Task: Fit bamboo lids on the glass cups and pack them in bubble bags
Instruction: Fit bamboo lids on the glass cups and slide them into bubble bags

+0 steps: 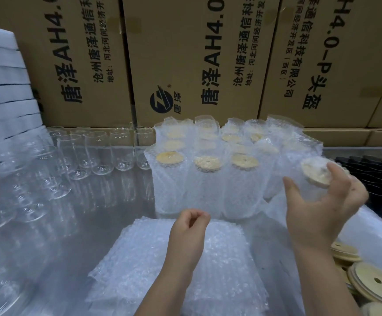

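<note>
My right hand (322, 201) grips a bagged glass cup (308, 179) with a bamboo lid (315, 172), tilted at the right end of the front row. Several packed cups in bubble bags (208, 169) stand in rows at the centre. My left hand (188, 226) hovers with curled fingers above a stack of flat bubble bags (219, 258), holding nothing. Several bare glass cups (98, 151) stand at the left. Loose bamboo lids (372, 281) lie in a pile at the lower right.
Large printed cardboard boxes (185, 60) wall off the back. A stack of white foam sheets (2, 87) leans at the far left. A black ribbed tray (377, 179) sits at the right. The steel table (107, 201) shows between the cups and bags.
</note>
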